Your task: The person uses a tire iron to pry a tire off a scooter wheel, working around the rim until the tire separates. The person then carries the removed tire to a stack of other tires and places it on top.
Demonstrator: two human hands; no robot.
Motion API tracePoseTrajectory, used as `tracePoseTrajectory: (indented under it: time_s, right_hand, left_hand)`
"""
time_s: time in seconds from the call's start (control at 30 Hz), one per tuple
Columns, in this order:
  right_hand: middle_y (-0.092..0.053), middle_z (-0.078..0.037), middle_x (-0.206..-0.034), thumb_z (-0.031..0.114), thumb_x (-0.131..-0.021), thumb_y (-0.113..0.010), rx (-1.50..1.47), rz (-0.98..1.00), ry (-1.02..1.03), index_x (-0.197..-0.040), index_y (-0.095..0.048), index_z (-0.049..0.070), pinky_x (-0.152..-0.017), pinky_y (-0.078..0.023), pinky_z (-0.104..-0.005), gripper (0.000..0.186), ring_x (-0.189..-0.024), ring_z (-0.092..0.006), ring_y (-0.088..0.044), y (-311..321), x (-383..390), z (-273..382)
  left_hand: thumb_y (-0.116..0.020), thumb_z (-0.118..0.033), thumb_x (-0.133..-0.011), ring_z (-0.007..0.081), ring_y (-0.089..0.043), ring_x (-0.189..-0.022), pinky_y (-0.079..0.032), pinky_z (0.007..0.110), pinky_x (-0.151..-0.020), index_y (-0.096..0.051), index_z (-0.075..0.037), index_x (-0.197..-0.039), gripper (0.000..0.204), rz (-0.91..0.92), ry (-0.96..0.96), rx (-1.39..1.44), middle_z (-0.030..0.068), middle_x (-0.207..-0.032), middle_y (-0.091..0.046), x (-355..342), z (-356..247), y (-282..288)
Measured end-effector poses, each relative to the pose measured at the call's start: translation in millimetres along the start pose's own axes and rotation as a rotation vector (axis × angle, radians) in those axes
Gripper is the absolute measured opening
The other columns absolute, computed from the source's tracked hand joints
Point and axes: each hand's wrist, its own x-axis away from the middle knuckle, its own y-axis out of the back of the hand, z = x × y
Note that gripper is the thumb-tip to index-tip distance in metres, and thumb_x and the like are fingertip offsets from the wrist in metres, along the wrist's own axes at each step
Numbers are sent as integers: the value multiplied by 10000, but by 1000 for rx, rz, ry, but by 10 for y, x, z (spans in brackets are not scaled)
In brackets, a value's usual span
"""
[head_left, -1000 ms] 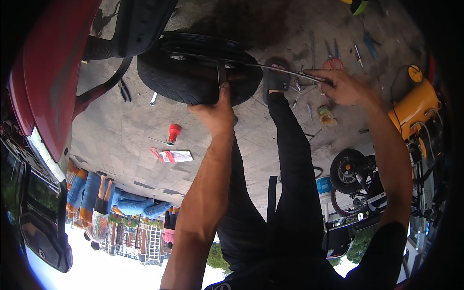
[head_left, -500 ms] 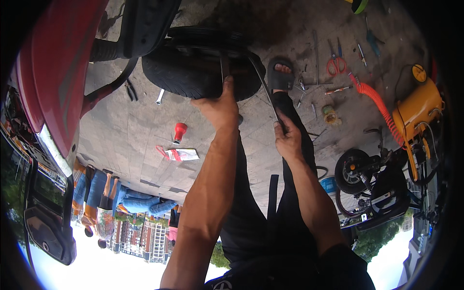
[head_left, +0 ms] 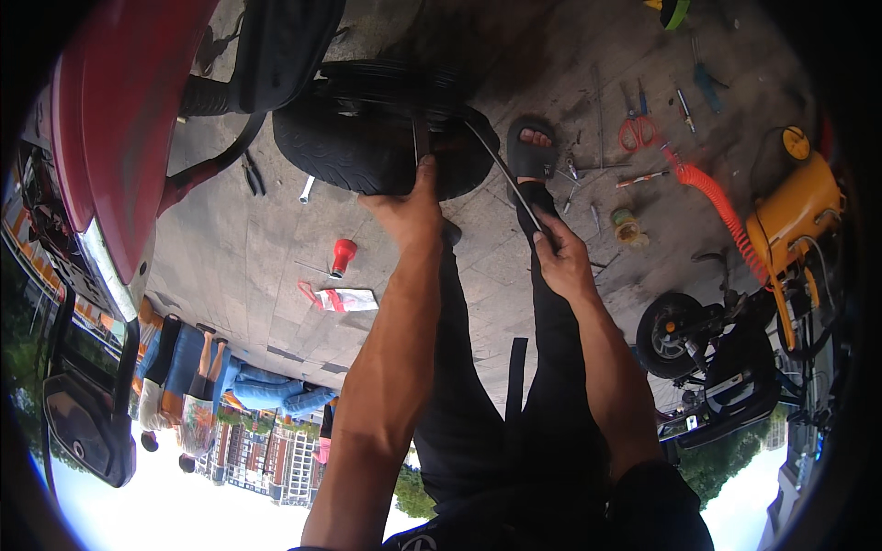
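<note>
Black tyre [head_left: 340, 151] in front of you, left of your right sandal [head_left: 551, 162]: your left hand [head_left: 407, 213] clasps a flat bar [head_left: 421, 136] at its near side, thumb pressed along it; your right hand [head_left: 562, 262] grips a thin metal rod [head_left: 505, 173] slanting to the tyre's right edge.

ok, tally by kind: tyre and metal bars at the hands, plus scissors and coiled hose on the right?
Tyre: 1
Metal bars: 2
Scissors: 1
Coiled hose: 1
Total: 5
</note>
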Motion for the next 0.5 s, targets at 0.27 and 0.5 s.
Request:
tracePoseTrajectory:
  time_s: [0.27,0.5]
  right_hand:
    - [-700,-184,-949,240,-925,-596,622,-193,132,-1261,-589,136,-763,-526,-452,352,-878,-401,-668,942,-704,-449]
    - [-600,-182,-1204,258,-892,-639,1014,-437,216,-1270,-588,134,-897,-490,-485,402,-1113,-410,-565,859,-2213,-443]
  left_hand:
    - [-863,-269,-736,350,-473,-1220,-364,407,-1059,-360,102,-1262,817,-1,10,32,267,-1290,-440,139,54,-152]
    - [-860,-271,-740,375,-447,-1254,-345,423,-1070,-323,119,-1334,891,-28,-33,-48,283,-1314,-414,292,101,-219]
